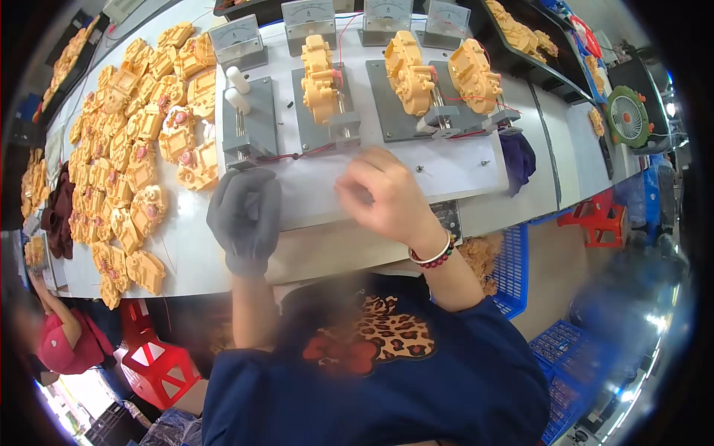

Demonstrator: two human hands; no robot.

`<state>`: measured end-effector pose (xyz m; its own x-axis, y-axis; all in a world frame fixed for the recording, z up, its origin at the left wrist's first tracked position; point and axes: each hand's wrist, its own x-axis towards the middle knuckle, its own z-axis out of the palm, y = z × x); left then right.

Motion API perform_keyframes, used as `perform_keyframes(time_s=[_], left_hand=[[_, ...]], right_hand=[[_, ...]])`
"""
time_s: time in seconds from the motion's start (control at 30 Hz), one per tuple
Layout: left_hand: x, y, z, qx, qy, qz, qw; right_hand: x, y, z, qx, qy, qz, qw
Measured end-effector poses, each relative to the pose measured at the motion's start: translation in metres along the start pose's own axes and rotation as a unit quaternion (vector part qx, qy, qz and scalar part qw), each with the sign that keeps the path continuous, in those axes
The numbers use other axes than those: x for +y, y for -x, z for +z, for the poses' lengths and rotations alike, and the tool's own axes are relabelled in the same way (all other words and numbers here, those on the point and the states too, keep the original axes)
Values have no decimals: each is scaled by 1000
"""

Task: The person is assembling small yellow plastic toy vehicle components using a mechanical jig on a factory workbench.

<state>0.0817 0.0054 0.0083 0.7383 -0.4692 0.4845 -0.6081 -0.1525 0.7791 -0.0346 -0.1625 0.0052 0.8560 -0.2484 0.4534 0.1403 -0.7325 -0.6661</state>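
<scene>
The small screw [419, 169] lies bare on the white bench [461, 175], just beyond the knuckles of the right hand [387, 199] and a little to its right, near but not touching. It is too small to tell which way its long axis points. A second tiny screw [485, 163] lies farther right on the same sheet, toward the bench's right edge.

The right hand is bare, curled loosely with the fingers bent under and the back turned up; whether anything sits inside the curl I cannot tell. A bead bracelet [433, 255] rings its wrist. The left hand [245, 215] wears a grey glove and rests flat near the front edge of the bench, fingers folded down, nothing visibly held; it lies just in front of the empty grey fixture [249, 123], which carries two white pegs [238, 89].

Behind the hands, along the back of the bench, three more grey fixtures hold yellow plastic housings upright on edge: one in the middle [320, 78] and two to the right [410, 70] [472, 74], with thin red wires [297, 154] trailing from them. A row of dial meters [309, 16] stands at the back edge. On the left part of the bench lies a broad heap of yellow housings [137, 141].
</scene>
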Motion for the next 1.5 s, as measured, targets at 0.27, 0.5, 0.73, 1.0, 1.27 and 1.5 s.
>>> perform_keyframes(time_s=[0.27,0.5,0.73,1.0,1.27,1.5], left_hand=[[-7,1,2,7,-18,35,999],[-5,4,1,13,-29,59,998],[33,-36,-3,65,-58,182,979],[52,-115,40,-350,-229,42,907],[58,-220,39,-150,-56,72,984],[71,-375,61,-76,180,19,980]], right_hand=[[1,-3,-1,-28,-1,-13,1000],[2,1,-1,-20,-10,-7,1000],[-2,6,-4,138,-140,51,979],[-7,-1,-1,96,-185,-28,978],[-5,5,-2,95,-181,-31,978],[-2,7,-2,49,-194,-28,979]])
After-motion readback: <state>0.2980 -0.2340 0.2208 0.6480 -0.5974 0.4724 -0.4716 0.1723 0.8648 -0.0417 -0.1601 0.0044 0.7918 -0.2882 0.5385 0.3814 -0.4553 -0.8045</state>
